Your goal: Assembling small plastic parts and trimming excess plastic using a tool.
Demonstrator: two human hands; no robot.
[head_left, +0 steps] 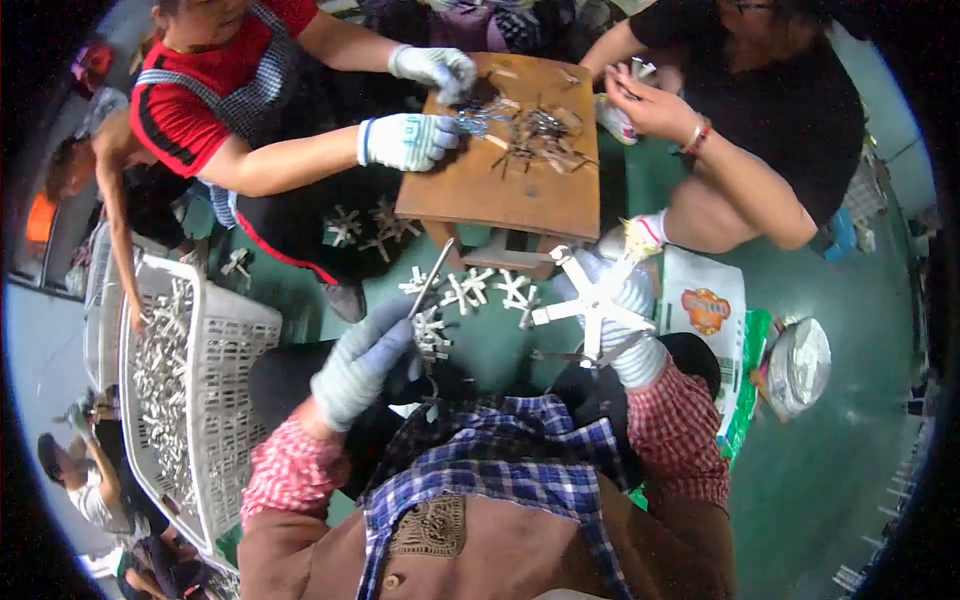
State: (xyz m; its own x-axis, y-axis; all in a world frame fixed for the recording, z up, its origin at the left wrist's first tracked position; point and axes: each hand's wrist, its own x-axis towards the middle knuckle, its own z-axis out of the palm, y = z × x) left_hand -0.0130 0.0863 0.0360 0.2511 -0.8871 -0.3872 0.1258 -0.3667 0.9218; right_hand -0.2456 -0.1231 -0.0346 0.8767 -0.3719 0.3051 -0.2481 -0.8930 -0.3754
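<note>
My left hand (362, 365), in a pale work glove, is closed around a thin metal rod-like tool (433, 277) that points up and away from me. My gloved right hand (632, 325) grips a white star-shaped part (594, 305) with several arms spreading from a central hub. The rod and the star are apart. A thin dark strip (560, 356) shows beneath the star; whether it is attached, I cannot tell. Beyond my left hand, several similar white star parts (465, 290) lie on the green floor.
A wooden stool (500, 205) ahead bears small dark and metallic pieces. Two people sit beside it, one with gloved hands (410, 142) over it. A white basket (235, 345) full of star parts stands left. At right are a white sack (705, 290) and a round silvery object (800, 368).
</note>
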